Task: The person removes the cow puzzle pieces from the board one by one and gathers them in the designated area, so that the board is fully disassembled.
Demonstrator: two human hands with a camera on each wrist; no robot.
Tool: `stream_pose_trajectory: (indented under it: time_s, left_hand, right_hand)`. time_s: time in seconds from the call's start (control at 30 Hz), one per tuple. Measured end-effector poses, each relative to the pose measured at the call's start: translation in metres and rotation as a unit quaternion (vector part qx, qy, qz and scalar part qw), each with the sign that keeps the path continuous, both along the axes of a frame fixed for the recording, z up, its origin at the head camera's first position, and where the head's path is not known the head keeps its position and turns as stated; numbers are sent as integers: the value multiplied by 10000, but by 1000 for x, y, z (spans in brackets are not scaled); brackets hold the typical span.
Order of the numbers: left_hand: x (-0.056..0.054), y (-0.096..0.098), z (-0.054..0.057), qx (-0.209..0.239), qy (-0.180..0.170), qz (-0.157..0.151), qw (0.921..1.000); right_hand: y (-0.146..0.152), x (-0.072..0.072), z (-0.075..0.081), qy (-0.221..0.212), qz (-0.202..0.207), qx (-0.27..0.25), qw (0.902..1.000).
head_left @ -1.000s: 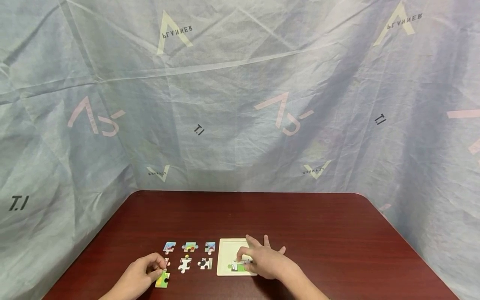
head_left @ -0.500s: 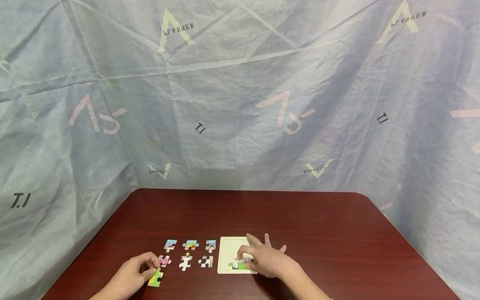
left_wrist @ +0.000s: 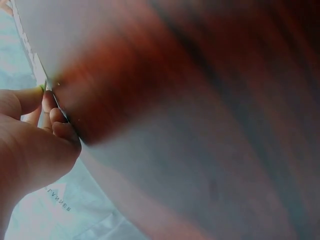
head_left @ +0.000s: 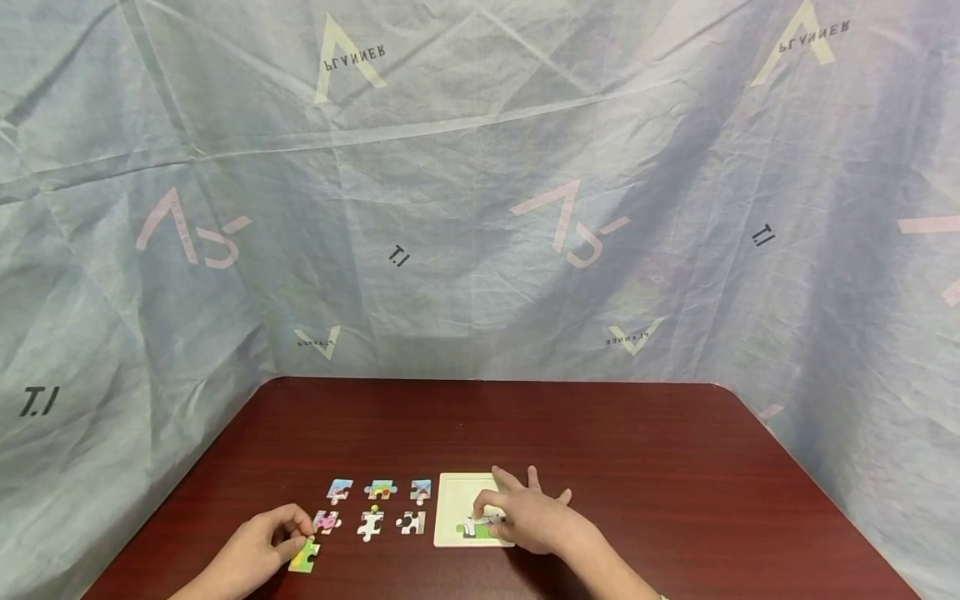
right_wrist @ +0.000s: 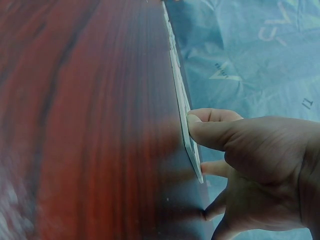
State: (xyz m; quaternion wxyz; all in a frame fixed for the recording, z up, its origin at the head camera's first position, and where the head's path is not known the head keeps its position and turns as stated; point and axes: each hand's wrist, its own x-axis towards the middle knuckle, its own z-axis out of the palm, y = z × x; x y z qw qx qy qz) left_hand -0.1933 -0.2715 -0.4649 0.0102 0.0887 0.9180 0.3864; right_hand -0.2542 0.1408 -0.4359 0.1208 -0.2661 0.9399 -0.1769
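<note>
In the head view, my left hand (head_left: 255, 546) pinches a green jigsaw puzzle piece (head_left: 302, 557) between thumb and index finger, low over or on the table. Just beyond the fingers lies a pink puzzle piece (head_left: 327, 522). My right hand (head_left: 536, 518) is over a cream puzzle tray (head_left: 447, 500), its thumb and bent index finger on a green and white piece (head_left: 480, 530) inside; the other fingers spread past the right rim. The right wrist view shows the tray edge-on (right_wrist: 181, 107) with the thumb against it. My hand partly hides the tray's contents.
Several loose pieces lie in two rows left of the tray, among them a blue-topped one (head_left: 340, 489), a white one (head_left: 371, 524) and a black and white one (head_left: 412, 522). Grey cloth (head_left: 465, 275) hangs behind the dark red table (head_left: 480, 425).
My left hand has slid left with the green piece, away from the pink piece, which now shows fully. The right hand has stayed in place on the tray.
</note>
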Motion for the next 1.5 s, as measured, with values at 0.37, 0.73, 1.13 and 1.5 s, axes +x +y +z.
stream_pose_trajectory:
  time_s: [0.37, 0.73, 1.13, 1.5]
  left_hand:
    - [1, 4, 3, 65, -120, 292, 9995]
    - [1, 39, 8, 5, 335, 694, 9970]
    - [-8, 80, 12, 274, 544, 124, 9981]
    - [-18, 106, 17, 448, 697, -112, 9965]
  right_hand:
    - [0, 0, 0, -58, -27, -74, 10000]
    - [0, -1, -1, -40, -218, -230, 9995]
    - [-2, 0, -3, -22, -334, -235, 9992]
    - [-3, 0, -1, -13, -384, -188, 9991]
